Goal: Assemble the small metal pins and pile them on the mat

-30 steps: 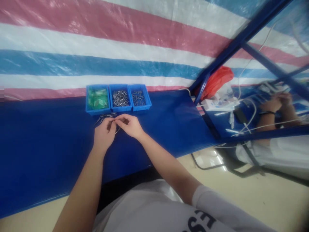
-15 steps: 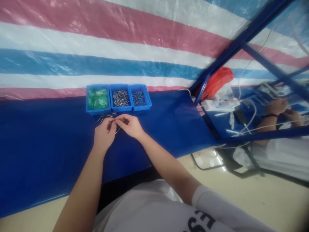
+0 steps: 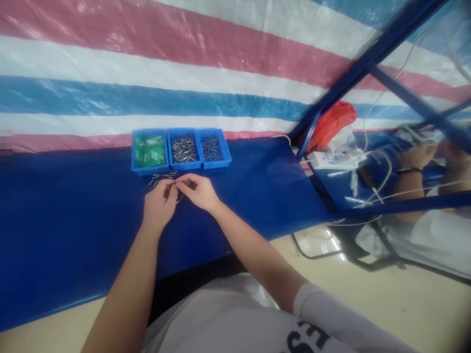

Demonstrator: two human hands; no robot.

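Observation:
My left hand (image 3: pixel 159 202) and my right hand (image 3: pixel 198 190) meet at the fingertips over the blue table, both closed in a pinch. What they pinch is too small and too covered by the fingers to make out. A thin curved piece (image 3: pixel 180 198) shows just below my right fingertips. Right behind my hands lies a loose bunch of slim metal pins (image 3: pixel 162 176) on the tabletop. Beyond it stand three blue bins in a row: the left bin (image 3: pixel 149 170) holds green and clear pieces, the middle one metal pins (image 3: pixel 184 149), the right one fewer pins (image 3: pixel 211 149).
A striped plastic sheet (image 3: pixel 165 63) hangs behind the table (image 3: pixel 73 220). To the right rises a blue metal frame (image 3: pixel 342 78). Past it are a red bag (image 3: pixel 333 125), white cables and another person's hand (image 3: pixel 417 156) at a second table.
My hands hold nearly the same pose and place. Beyond the frame, the other person's hands and arms have shifted.

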